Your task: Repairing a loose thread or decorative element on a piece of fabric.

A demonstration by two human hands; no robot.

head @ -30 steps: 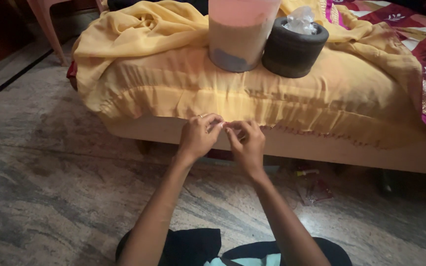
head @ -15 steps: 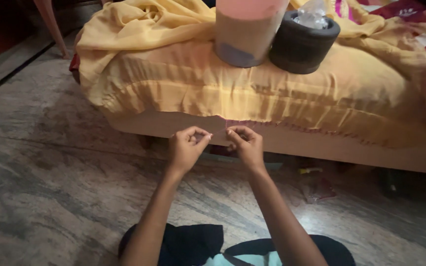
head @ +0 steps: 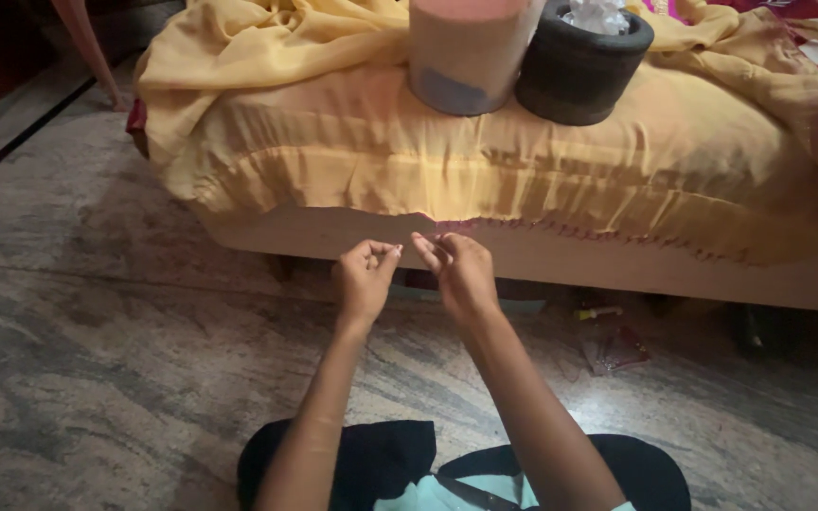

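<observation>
Head view: we note both hands raised just below the hem of the yellow cloth (head: 485,180) draped over the bed (head: 617,265). The left hand (head: 364,279) has its grip pressed together, fingertips pinched; the right hand (head: 461,274) likewise. What they pinch is too fine to tell, possibly a thread at the hem. A row of small tassels (head: 608,237) runs along the hem to the right; leftward the edge looks plain, so we judge the edging part done.
</observation>
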